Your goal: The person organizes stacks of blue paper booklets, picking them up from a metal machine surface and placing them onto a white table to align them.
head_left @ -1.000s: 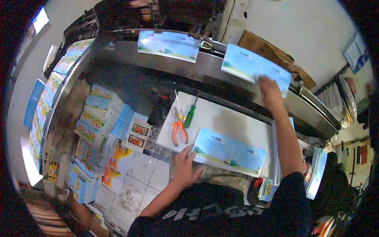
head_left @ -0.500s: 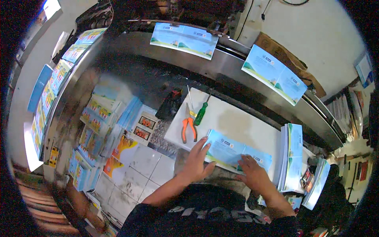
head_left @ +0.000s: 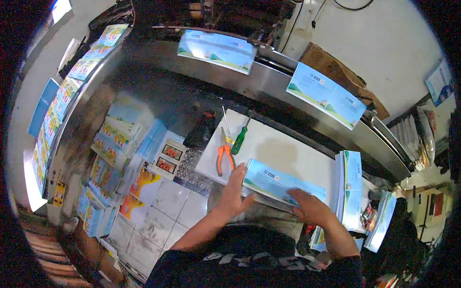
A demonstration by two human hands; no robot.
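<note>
A light-blue printed sheet [head_left: 274, 178] with a green band lies on the white tabletop [head_left: 303, 152]; whether it is one sheet or a thin stack cannot be told. My left hand [head_left: 233, 193] is at its left end, fingers stretched together and thumb apart. Over the near right part of the sheet lies my right hand [head_left: 309, 207], its fingers extended across the surface and its thumb by the near edge. Beyond my left hand are orange-handled pliers [head_left: 224, 156], a green-handled screwdriver [head_left: 239, 139] and a thin metal rod [head_left: 225, 120].
A stack of printed sheets [head_left: 352, 187] stands at the tabletop's right end. Similar sheets rest on the metal machine rail, one at the far middle [head_left: 218, 52] and one at the right [head_left: 326, 93]. Printed bundles [head_left: 108, 161] pile up at left, above the tiled floor [head_left: 169, 199].
The view has shifted slightly. My right hand has slid its fingers farther over the sheet, covering more of its right part, and the sheet shows narrower. My left hand stays at the left end.
</note>
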